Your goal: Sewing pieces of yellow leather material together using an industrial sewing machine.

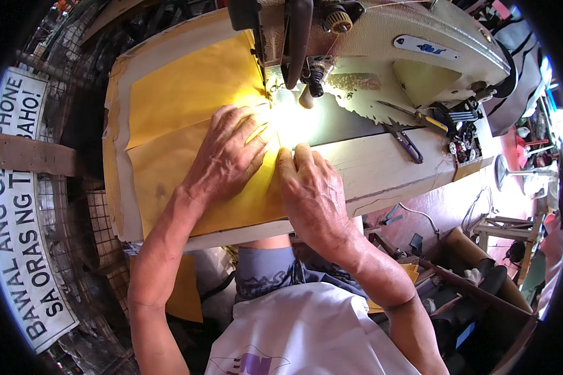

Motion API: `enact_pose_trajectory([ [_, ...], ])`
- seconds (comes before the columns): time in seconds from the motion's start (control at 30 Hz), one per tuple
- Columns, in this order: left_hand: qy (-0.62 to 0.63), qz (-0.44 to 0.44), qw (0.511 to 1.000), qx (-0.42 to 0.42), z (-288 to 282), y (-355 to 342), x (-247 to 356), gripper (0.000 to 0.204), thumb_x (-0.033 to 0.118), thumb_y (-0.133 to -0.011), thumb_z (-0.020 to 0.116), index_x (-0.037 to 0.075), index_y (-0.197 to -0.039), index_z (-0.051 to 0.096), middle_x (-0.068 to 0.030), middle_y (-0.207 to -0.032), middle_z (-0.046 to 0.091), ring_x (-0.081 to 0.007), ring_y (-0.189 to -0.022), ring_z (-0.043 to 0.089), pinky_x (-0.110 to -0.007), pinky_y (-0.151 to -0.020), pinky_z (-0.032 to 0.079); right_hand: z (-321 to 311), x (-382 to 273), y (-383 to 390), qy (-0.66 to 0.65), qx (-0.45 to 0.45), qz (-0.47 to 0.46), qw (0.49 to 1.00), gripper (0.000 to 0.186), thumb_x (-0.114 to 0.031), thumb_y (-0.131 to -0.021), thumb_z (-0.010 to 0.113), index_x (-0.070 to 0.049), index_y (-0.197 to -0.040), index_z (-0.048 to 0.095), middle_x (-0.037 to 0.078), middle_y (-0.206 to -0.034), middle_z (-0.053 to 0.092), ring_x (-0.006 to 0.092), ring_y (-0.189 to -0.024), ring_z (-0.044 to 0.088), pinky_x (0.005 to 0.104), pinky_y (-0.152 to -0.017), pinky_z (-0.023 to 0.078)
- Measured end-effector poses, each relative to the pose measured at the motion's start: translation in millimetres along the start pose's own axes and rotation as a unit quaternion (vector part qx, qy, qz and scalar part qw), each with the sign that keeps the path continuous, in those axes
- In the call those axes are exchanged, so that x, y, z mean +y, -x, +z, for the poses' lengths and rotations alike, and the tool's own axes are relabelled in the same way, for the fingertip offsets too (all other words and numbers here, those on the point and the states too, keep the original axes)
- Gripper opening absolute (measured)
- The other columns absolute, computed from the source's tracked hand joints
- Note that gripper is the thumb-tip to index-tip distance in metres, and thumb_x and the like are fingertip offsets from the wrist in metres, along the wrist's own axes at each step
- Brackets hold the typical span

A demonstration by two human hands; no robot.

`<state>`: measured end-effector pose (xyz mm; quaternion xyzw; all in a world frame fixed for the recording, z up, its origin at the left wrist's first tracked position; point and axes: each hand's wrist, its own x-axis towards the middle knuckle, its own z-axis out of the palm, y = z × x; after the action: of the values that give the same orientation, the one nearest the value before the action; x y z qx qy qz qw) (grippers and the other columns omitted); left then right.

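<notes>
A large yellow sheet of material (180, 140), perhaps fabric, lies on the table with a fold or seam across it. Its right edge runs up to the needle area of a beige sewing machine (363, 47), where a bright lamp glare hides detail. My left hand (228, 147) rests on the sheet just left of the needle area, palm down, fingers stretched out and slightly bent. Close by on the right, my right hand (313, 187) has its fingers curled, with thumb and forefinger pinching the sheet's right edge. The needle tip cannot be made out.
On the pale tabletop (381, 165) to the right lie dark thread snips (406, 144), a yellow-handled screwdriver (430, 120) and several bobbins (466, 149). A wire mesh (97, 209) and a white sign (28, 262) stand at left. Cluttered scraps and a wooden stool (507, 228) are at lower right.
</notes>
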<state>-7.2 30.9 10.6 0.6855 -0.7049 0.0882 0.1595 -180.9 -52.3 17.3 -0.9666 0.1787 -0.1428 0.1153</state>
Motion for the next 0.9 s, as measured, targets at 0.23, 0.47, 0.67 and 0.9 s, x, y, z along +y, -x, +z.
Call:
enact_pose_trajectory([
  [0.23,0.038,-0.004,0.999,0.026,2.4,-3.7,-10.5,0.031,0.014,-0.090,0.061,0.000,-0.117,0.067,-0.0154,-0.123,0.062,-0.0314,-0.120,0.055,-0.046,-0.110,0.038,7.6,3.2,-5.6,0.001,0.022,-0.013,1.000,0.028,-0.007,-0.077,0.061,0.006,-0.102,0.059,0.016,-0.096,0.056,0.0300,-0.091,0.059,0.0398,-0.076,0.049],
  [0.47,-0.003,0.047,0.998,0.039,5.3,-2.7,-7.7,0.031,0.013,-0.089,0.060,-0.002,-0.116,0.065,-0.0167,-0.119,0.062,-0.0320,-0.118,0.056,-0.045,-0.106,0.041,16.0,5.3,-8.2,-0.045,0.070,0.006,0.997,0.033,-0.003,-0.081,0.060,0.002,-0.113,0.060,0.017,-0.092,0.058,0.0341,-0.086,0.062,0.0450,-0.075,0.052],
  [0.67,0.053,-0.042,0.997,0.027,5.7,12.1,33.0,0.031,0.016,-0.091,0.062,-0.001,-0.117,0.063,-0.0191,-0.120,0.060,-0.0362,-0.117,0.055,-0.047,-0.106,0.041,-9.0,18.0,20.5,-0.278,0.092,0.165,0.942,0.025,-0.017,-0.093,0.065,0.004,-0.105,0.071,0.022,-0.085,0.067,0.0387,-0.076,0.068,0.0454,-0.071,0.055],
  [0.9,0.044,-0.058,0.997,0.033,10.6,18.9,36.6,0.034,0.017,-0.093,0.061,-0.001,-0.123,0.061,-0.0201,-0.125,0.058,-0.0385,-0.118,0.054,-0.049,-0.107,0.040,-9.2,3.0,19.4,-0.233,0.031,0.208,0.949,0.020,-0.019,-0.089,0.067,0.000,-0.083,0.071,0.019,-0.077,0.065,0.0373,-0.074,0.066,0.0455,-0.069,0.053],
])
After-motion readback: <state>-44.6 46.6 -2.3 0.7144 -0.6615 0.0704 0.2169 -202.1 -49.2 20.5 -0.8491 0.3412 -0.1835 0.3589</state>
